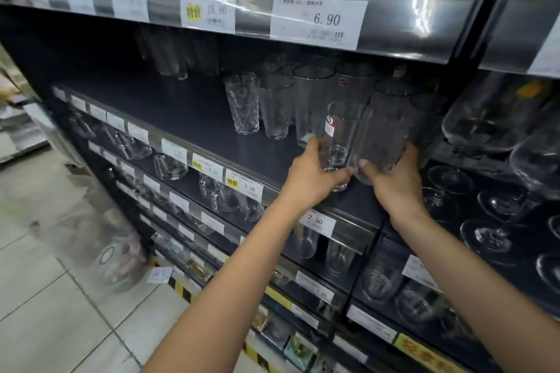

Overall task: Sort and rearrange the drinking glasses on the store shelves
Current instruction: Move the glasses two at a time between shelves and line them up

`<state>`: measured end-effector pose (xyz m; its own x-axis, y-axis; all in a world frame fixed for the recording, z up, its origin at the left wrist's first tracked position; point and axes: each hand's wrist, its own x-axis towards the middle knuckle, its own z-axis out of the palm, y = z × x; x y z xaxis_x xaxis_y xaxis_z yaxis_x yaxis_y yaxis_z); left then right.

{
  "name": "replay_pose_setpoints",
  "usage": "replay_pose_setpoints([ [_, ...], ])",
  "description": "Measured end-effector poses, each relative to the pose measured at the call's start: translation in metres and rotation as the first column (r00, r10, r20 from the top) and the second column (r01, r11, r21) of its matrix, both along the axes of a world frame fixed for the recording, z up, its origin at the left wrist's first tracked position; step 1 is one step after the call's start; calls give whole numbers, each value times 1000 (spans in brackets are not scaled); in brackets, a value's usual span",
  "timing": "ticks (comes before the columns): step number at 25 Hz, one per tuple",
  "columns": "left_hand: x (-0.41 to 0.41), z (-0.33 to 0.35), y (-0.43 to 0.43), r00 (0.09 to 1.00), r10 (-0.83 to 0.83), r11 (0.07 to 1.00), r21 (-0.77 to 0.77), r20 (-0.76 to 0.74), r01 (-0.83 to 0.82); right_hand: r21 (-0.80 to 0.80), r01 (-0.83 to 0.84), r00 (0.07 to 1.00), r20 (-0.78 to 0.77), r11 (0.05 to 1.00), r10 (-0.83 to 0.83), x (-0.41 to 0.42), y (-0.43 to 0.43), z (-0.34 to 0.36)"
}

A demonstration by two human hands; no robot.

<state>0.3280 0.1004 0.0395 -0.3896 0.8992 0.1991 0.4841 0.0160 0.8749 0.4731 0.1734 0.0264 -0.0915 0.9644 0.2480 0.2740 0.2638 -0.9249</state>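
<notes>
Just above the 2.50 price tag (316,221), the left grip (312,179) curls round the base of a stickered glass (345,136). The right grip (394,182) curls round a plain glass (383,136) beside it. Held so low and close together, the two could clink or tip. Farther behind the tag, the standing row of glasses (274,109) on the shelf (188,121) could be knocked over.

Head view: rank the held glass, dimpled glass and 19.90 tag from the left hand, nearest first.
1. Held glass: gripped by the left hand.
2. Dimpled glass: standing up-left of it.
3. 19.90 tag: above, farther left.
</notes>
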Motion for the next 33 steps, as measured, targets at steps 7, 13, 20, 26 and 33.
replay_pose_setpoints([
  [7, -8, 3, -22, 993, 44, 993, 108, 114, -56, 100, -39, 997, 76, 994, 32, 17, -28, 5],
  [13, -26, 22, -72, 983, 41, 957, 275, 181, -91, 260, -184, 983, 75, 948, 170, 14, -74, 18],
  [20, -77, 15, -172, 894, 85, 896, 360, 440, -262, 237, -568, 746, -256, 788, 615, -81, -116, 23],
  [26, -144, -8, -260, 791, 373, 817, 232, 485, -528, 15, -823, 506, -436, 568, 744, -198, -173, -1],
  [33, -242, -21, -316, 632, 612, 646, 160, 476, -746, -60, -928, 358, -420, 368, 834, -326, -216, -14],
])
